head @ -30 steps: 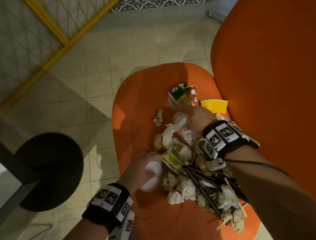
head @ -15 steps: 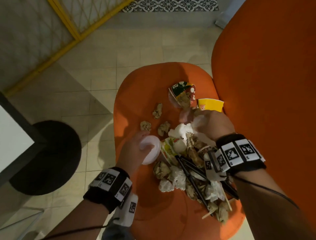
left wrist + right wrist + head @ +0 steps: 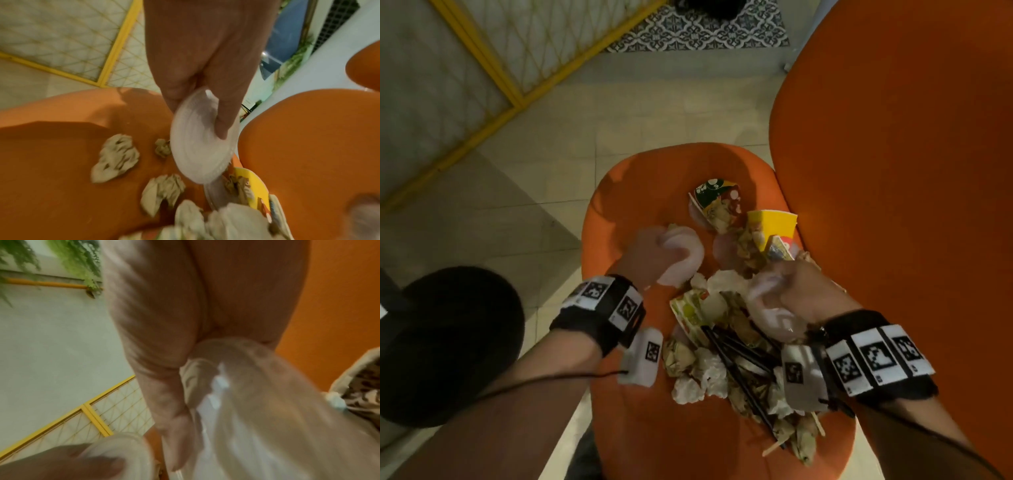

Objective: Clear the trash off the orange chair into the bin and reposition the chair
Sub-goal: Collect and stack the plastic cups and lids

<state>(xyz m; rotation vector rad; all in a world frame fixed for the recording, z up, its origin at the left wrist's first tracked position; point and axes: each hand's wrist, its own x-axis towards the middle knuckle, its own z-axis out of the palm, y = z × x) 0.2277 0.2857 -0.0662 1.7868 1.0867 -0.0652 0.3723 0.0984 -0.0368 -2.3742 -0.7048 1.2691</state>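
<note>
The left hand (image 3: 643,255) has carried its pinched round white plastic lid (image 3: 202,142) up the orange chair seat (image 3: 619,192), while the right hand (image 3: 801,291) clutches crumpled clear plastic (image 3: 257,402); overfull fists may spill scraps short of the bin.

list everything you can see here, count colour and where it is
orange chair: one, orange, seat under the trash, backrest at right
clear plastic lid: one, translucent white, held in the left hand above the seat
clear plastic cup: one, translucent, gripped in the right hand
yellow paper cup: one, yellow, on its side near the backrest
printed paper cup: one, green, red and white, far end of the pile
crumpled napkins: several, white and tan, across the seat
black straws: a few, black, in the pile
black bin: one, black, on the floor at left
left hand: one
right hand: one
</note>
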